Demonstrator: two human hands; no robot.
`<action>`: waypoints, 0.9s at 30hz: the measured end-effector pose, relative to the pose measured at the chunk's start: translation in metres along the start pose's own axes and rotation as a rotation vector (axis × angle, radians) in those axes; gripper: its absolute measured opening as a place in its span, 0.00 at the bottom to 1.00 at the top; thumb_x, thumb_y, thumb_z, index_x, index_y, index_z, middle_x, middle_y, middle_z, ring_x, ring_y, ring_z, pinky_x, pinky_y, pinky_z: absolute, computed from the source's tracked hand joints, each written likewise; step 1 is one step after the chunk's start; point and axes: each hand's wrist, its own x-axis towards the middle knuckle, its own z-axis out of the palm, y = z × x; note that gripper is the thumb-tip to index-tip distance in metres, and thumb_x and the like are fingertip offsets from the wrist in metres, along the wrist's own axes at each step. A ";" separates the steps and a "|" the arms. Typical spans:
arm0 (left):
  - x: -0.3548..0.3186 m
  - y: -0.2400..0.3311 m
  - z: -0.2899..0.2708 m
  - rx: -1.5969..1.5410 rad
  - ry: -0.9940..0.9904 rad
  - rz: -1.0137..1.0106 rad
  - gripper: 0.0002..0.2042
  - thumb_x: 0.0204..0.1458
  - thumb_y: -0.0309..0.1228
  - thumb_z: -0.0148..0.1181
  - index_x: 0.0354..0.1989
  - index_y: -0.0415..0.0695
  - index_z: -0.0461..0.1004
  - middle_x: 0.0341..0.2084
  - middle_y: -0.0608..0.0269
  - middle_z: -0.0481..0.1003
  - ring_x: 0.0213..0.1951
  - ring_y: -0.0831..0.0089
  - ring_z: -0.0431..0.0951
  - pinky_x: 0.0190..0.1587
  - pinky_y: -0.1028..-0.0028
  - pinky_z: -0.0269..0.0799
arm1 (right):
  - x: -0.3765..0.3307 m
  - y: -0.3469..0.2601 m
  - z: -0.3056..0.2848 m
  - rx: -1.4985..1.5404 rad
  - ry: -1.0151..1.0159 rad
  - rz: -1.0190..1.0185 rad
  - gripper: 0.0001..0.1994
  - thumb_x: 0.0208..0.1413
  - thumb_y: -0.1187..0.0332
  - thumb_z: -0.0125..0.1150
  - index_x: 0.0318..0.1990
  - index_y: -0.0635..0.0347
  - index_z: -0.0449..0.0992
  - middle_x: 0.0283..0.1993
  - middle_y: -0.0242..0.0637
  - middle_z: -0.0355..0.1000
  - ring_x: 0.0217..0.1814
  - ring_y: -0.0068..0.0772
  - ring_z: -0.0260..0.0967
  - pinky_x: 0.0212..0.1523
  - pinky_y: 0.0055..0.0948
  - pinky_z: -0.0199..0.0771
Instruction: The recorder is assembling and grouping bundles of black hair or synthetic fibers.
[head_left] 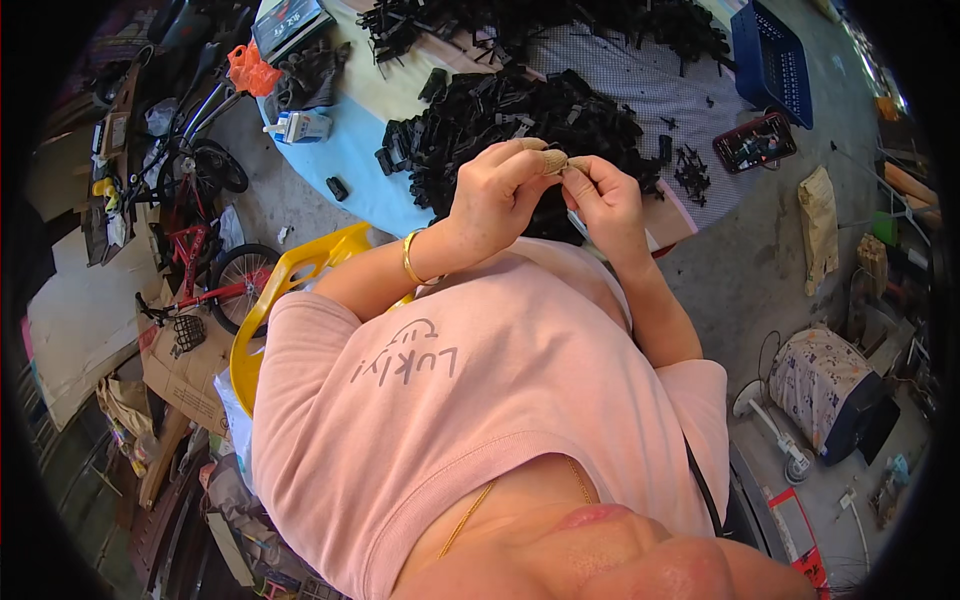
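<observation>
The round counter (345, 160) carries a big heap of black plastic parts (500, 115). Just in front of that heap, the left hand (497, 190) and right hand (605, 195) meet, each grip pinched narrow on one small tan piece (556, 161) held between their fingertips.

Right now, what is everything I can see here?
Small black plastic parts: one big heap, black, on the round table.
Blue plastic basket: one, table's far right.
Smartphone in red case: one, right of heap.
Yellow plastic chair: one, beside the person.
Red bicycle: one, floor at left.
Left hand: gold bangle, fingertips taped, pinching something small.
Right hand: meets the left.
</observation>
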 end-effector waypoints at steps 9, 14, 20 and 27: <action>0.012 -0.010 -0.013 -1.340 -0.008 -0.864 0.10 0.58 0.27 0.42 0.46 0.39 0.61 0.42 0.52 0.69 0.43 0.63 0.74 0.48 0.66 0.71 | -0.001 -0.012 -0.012 -0.227 0.089 -0.310 0.11 0.43 0.74 0.66 0.35 0.64 0.72 0.28 0.27 0.68 0.23 0.09 0.56 0.22 0.09 0.53; 0.006 -0.021 -0.012 -1.361 -0.205 -0.864 0.16 0.57 0.26 0.43 0.54 0.41 0.60 0.41 0.56 0.70 0.42 0.70 0.74 0.47 0.70 0.71 | -0.001 -0.006 -0.010 -0.115 0.111 -0.332 0.10 0.43 0.77 0.65 0.34 0.65 0.72 0.29 0.27 0.69 0.26 0.11 0.62 0.26 0.10 0.62; 0.005 0.000 -0.018 -0.678 -0.411 -0.674 0.17 0.55 0.21 0.41 0.54 0.39 0.61 0.41 0.64 0.70 0.39 0.80 0.71 0.44 0.79 0.69 | 0.009 -0.004 -0.008 0.179 0.015 -0.052 0.12 0.42 0.77 0.66 0.35 0.64 0.70 0.29 0.28 0.69 0.30 0.15 0.66 0.32 0.14 0.68; -0.002 -0.001 -0.017 -0.609 -0.436 -0.604 0.21 0.49 0.14 0.49 0.53 0.35 0.59 0.44 0.60 0.68 0.46 0.76 0.70 0.50 0.76 0.67 | 0.011 0.010 -0.002 0.165 -0.012 0.034 0.10 0.45 0.73 0.65 0.33 0.65 0.71 0.30 0.31 0.71 0.30 0.14 0.67 0.29 0.12 0.68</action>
